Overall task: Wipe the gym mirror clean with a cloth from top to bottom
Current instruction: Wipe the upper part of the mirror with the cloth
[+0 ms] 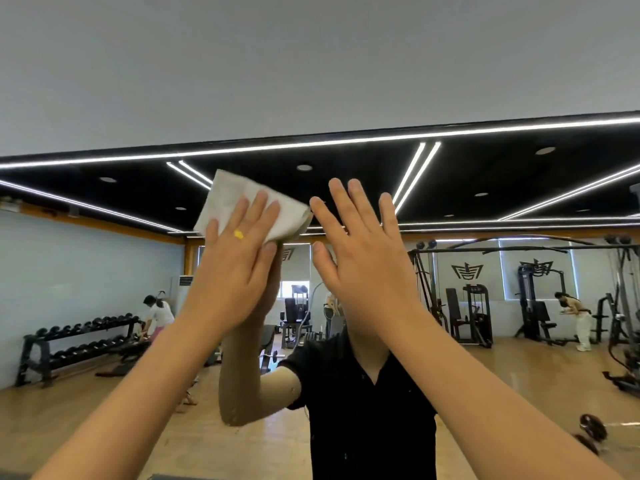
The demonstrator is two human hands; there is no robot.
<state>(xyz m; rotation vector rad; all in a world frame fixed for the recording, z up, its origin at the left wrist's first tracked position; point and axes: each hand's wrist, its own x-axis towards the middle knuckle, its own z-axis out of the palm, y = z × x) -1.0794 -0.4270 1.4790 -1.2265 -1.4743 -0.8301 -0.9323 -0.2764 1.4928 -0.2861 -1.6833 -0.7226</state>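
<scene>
- The left hand presses the cloth flat on the mirror, near its top edge, fingers straight and slightly apart.
- The right hand is up at the mirror beside the cloth, fingers straight and spread, holding nothing.
- A dumbbell rack shows reflected low in the mirror's left.

You faced a plain grey wall up top; below it you saw a black ceiling crossed by white light strips, a wooden floor, a dumbbell rack at left and weight machines at right before shaded windows.
</scene>
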